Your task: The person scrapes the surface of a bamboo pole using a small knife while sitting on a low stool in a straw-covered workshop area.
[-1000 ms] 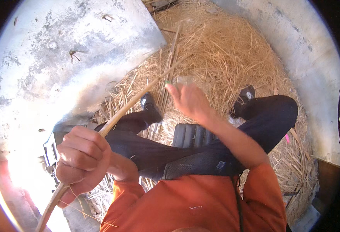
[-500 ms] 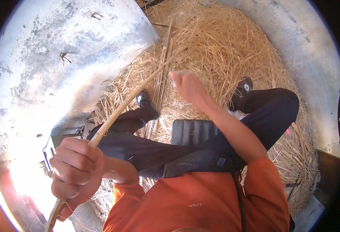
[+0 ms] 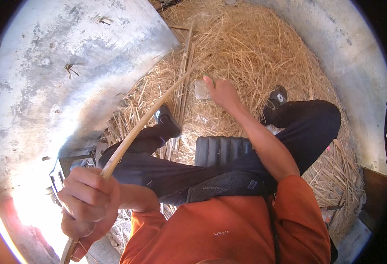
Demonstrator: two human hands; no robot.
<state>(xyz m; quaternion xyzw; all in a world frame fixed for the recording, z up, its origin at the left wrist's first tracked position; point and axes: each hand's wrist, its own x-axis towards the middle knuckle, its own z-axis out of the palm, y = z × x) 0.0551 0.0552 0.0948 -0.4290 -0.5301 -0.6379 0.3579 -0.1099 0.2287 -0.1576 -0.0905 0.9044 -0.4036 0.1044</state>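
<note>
A long, pale, slightly bowed bamboo strip [image 3: 145, 119] runs from the lower left up to the top middle. My left hand [image 3: 88, 198] is wrapped tightly around its near part, and the near end passes below the fist. The far end thins out over the straw. My right hand [image 3: 224, 93] is closed just right of the strip's far part, apart from it, with the thumb pointing up and left. What its curled fingers hold, if anything, is hidden. A small pale block [image 3: 201, 89] lies on the ground beside the right hand.
Loose straw and shavings [image 3: 255, 48] cover the ground. Several long slats [image 3: 182, 79] lie beside my foot. A black ridged pad [image 3: 222, 149] sits between my legs. Weathered pale walls [image 3: 39, 88] rise at left and right. A dark box-like object [image 3: 72, 165] stands behind my left hand.
My right hand has shifted slightly right, away from the strip, uncovering the pale block. My left hand and the strip have dropped a little toward me.
</note>
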